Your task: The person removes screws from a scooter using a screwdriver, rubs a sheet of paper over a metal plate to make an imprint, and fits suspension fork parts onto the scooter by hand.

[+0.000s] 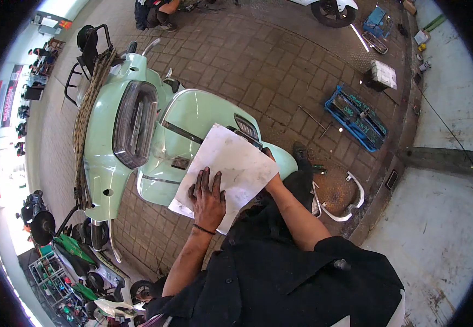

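A smudged white sheet of paper (231,158) is spread in front of the body of a pale green scooter (103,125). My left hand (209,201) lies flat on the sheet, its darkened fingers stretched out and apart. At the sheet's right edge is my right hand (272,171), closed on the paper and partly hidden by it. Behind the sheet, the scooter's front panel (206,111) shows, with its headlight (135,124) to the left.
A blue tool case (356,118) lies on the brick paving, near a white-topped box (382,74). Curved white trim (359,199) rests by the wall at right. Another person (154,13) crouches at the top. A green motorbike (75,250) stands at lower left.
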`<state>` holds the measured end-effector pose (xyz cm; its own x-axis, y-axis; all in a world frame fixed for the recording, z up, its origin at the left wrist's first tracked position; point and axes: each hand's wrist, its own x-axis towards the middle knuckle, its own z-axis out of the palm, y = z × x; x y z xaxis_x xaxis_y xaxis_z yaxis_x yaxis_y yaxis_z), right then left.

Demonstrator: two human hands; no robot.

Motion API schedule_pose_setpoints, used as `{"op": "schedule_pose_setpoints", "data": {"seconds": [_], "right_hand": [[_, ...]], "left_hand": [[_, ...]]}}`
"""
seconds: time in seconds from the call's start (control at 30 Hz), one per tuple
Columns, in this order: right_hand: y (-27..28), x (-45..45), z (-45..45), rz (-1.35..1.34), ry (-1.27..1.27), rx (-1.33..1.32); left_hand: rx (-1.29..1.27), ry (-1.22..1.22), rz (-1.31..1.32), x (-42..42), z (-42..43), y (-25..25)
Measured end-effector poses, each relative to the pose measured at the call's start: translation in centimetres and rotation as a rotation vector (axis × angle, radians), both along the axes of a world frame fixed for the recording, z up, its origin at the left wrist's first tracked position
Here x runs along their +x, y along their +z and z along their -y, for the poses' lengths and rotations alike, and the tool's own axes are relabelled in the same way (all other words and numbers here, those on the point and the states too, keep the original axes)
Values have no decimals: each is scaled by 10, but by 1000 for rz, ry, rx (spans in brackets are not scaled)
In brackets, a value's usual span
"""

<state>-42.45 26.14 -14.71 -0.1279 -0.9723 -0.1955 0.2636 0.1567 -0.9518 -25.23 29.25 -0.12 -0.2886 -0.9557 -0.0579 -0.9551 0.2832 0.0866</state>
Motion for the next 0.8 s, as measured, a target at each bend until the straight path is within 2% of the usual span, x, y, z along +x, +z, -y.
{"op": "schedule_pose_setpoints", "data": {"seconds": [0.3,0.37,0.5,0.57,0.6,0.67,0.8], "right_hand": [[1,0,9,185,-20,7],[-2,1,6,44,-22,6],[-3,-2,2,56,-8,89],[8,-8,0,-311,25,-124],[11,-9,1,-311,26,-126],[13,-9,0,-120,23,-107],[15,11,-10,40,13,-131]], "left_hand": [[-14,4,-11,-1,0,2],[-9,17,-13,-1,1,1],[-3,32,-10,-3,1,-1],[-10,25,-8,-3,2,0],[-13,23,-5,-3,2,0],[-16,24,-7,-2,3,0],[-17,31,-2,-4,2,1]]}}
